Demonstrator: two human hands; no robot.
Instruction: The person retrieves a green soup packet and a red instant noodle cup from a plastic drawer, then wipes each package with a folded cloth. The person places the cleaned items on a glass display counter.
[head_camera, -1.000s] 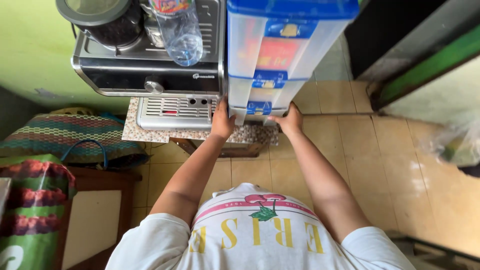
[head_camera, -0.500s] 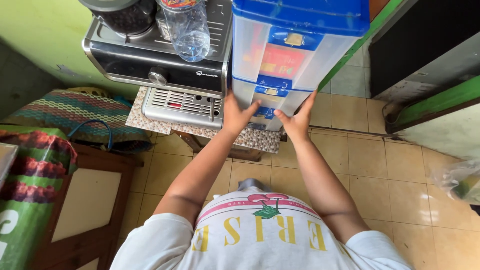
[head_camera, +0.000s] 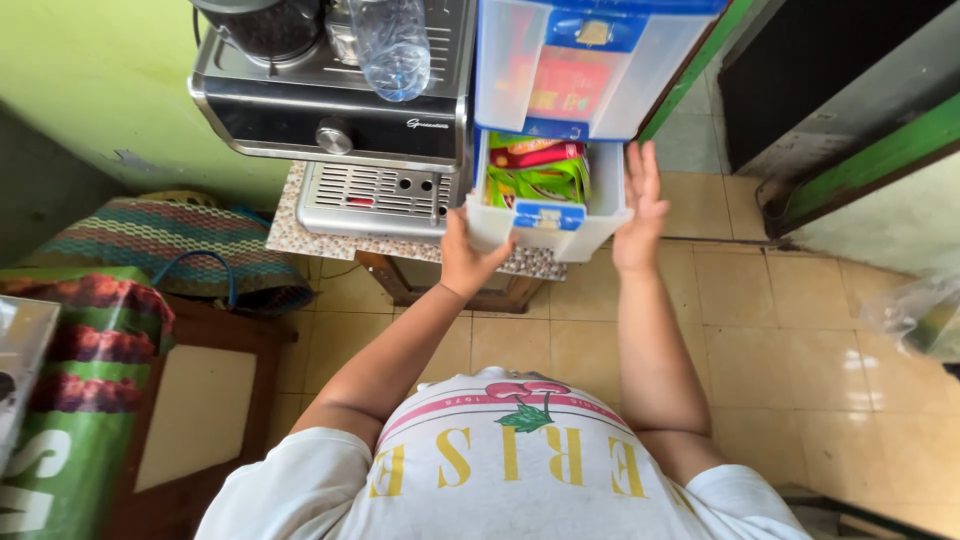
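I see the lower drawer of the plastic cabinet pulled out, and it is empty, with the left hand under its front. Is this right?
Not quite. The pulled-out drawer is not empty: the head view shows green and red packets inside it. The rest holds: it is the lower drawer of the blue and clear plastic cabinet, and the left hand grips under its front, while the right hand rests open against its side.
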